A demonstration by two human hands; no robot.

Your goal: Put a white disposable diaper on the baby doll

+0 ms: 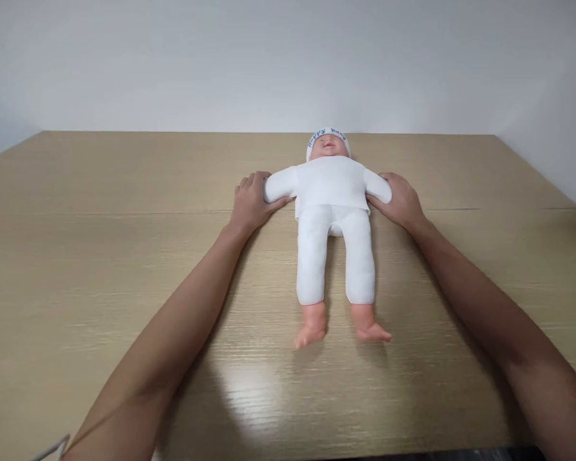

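A baby doll (335,186) lies on its back on the wooden table, head toward the wall and bare feet toward me. It wears a white long-sleeved top, white trousers (312,256) and a white cap (327,132) with blue lettering. My left hand (253,200) is closed around the end of the doll's sleeve on the left, thumb along its lower side. On the other side, my right hand (399,197) grips the opposite sleeve end in the same way. Both of the doll's hands are hidden. Its arms are spread outward.
The light wooden table (100,275) has a seam running across it. A pale wall (269,64) rises behind its far edge. At the bottom left, a thin light-coloured cord or strip (52,447) shows. A dark edge (461,454) runs along the bottom right.
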